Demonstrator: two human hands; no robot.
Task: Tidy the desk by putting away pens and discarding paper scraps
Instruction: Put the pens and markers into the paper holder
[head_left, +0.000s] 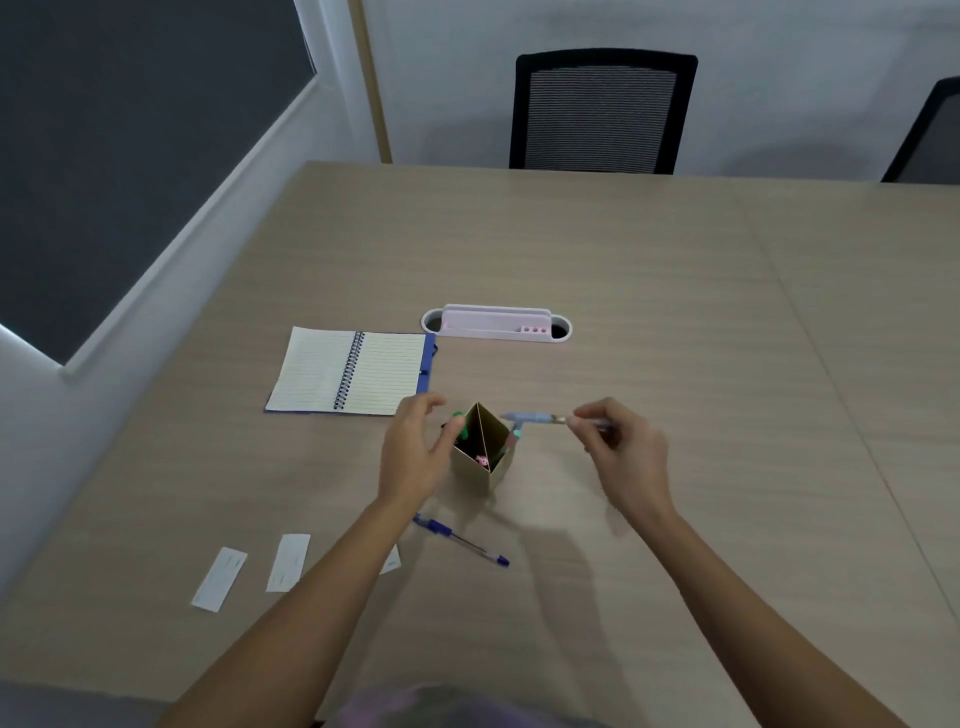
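Observation:
A small cardboard pen holder (491, 470) with a divider stands mid-desk and holds several pens. My left hand (415, 457) curls against its left side, fingers apart. My right hand (623, 452) pinches a light blue pen (530, 418) by one end and holds it level, its far end over the holder's right rim. A blue ballpoint pen (462, 541) lies on the desk in front of the holder. Two white paper scraps (219, 578) (289, 562) lie at the near left. A third scrap (390, 562) shows partly behind my left forearm.
An open spiral notebook (353, 371) lies behind and left of the holder. A pale pink desk organiser (496, 323) sits farther back over a cable slot. Two black mesh chairs (602, 111) stand at the far edge. The wall and window are on the left.

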